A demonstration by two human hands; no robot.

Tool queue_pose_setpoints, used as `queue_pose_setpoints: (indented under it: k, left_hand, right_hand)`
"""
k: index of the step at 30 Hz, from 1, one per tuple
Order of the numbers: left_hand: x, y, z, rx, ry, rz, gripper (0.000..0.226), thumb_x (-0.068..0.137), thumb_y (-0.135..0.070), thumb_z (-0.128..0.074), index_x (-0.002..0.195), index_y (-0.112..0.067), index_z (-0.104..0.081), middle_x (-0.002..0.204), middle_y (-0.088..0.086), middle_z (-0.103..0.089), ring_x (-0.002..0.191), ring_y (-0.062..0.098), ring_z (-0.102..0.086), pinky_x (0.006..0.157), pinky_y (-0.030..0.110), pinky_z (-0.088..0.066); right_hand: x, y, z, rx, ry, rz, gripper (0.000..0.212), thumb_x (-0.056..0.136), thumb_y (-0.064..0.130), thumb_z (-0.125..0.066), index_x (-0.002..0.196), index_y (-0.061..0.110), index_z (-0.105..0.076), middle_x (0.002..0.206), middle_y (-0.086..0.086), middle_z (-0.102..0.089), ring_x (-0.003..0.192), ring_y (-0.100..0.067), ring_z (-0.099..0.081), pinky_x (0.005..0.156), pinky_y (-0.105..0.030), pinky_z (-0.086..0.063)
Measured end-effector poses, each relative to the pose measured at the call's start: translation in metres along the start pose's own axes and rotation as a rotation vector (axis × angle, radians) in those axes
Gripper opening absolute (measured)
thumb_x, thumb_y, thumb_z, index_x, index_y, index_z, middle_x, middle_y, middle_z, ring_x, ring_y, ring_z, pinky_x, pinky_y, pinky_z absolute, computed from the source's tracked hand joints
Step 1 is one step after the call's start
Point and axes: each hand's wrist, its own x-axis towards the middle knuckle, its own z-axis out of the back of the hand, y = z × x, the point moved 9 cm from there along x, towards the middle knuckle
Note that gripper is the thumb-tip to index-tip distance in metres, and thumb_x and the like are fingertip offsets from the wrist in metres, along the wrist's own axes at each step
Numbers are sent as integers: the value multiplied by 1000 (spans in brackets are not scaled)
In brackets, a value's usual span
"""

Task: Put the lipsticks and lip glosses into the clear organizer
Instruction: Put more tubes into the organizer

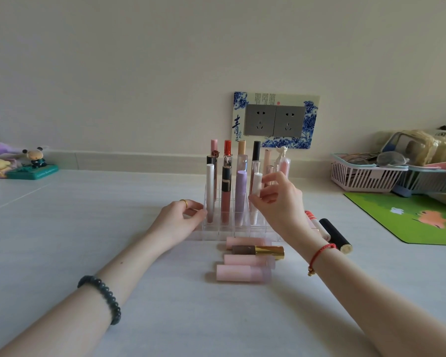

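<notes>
At twelve o'clock on the worktop [88, 253], the left hand [183, 217] braces the clear organizer [242, 231] with fingers loosely spread while the right hand [278, 199] pinches a white tube [256, 191] upright into a slot, four tubes [245, 261] waiting flat at six o'clock.

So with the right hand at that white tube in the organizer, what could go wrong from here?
1. The right hand pinches a white tube standing tilted among tall, close-packed neighbours like the purple tube; a nudge could tip them.
2. The clear organizer looks light; only the left hand steadies it, so it may slide.
3. The right forearm hangs over the black lipstick lying on the table and could roll it away.
</notes>
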Motion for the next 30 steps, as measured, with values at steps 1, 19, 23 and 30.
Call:
queue_pose_setpoints:
  k: [1, 19, 23, 30]
  left_hand:
    - [0, 0, 0, 0, -1, 3, 16, 88, -25, -55, 99, -17, -62, 93, 0, -66, 84, 22, -65, 79, 27, -46]
    - [1, 2, 0, -11, 4, 25, 16, 87, -25, -55, 99, -16, -63, 85, -3, -66, 84, 22, -66, 82, 31, -48]
    - [1, 0, 2, 33, -15, -5, 7, 87, -26, -55, 87, -21, -61, 81, -3, -65, 78, 20, -65, 72, 24, -46]
    - [-14, -43, 28, 98, -175, -294, 34, 83, -31, -58, 51, -21, -56, 42, -5, -52, 47, 10, -46, 50, 14, -33]
  right_hand:
    - [0, 0, 0, 3, 1, -2, 29, 77, 13, -69, 98, 16, -49, 81, 0, -62, 68, -8, -58, 58, -8, -42]
    - [4, 27, 64, 65, -170, 106, 31, 74, 21, -71, 100, 13, -57, 79, 2, -64, 71, -9, -63, 70, -16, -53]
    - [-5, 41, 63, 4, 123, 224, 12, 75, 15, -70, 86, 14, -66, 75, 6, -67, 66, -2, -64, 65, -9, -51]
    - [-40, 15, 8, -397, 703, 187, 16, 72, 18, -73, 88, 20, -70, 67, 17, -59, 58, 7, -56, 55, -6, -43]
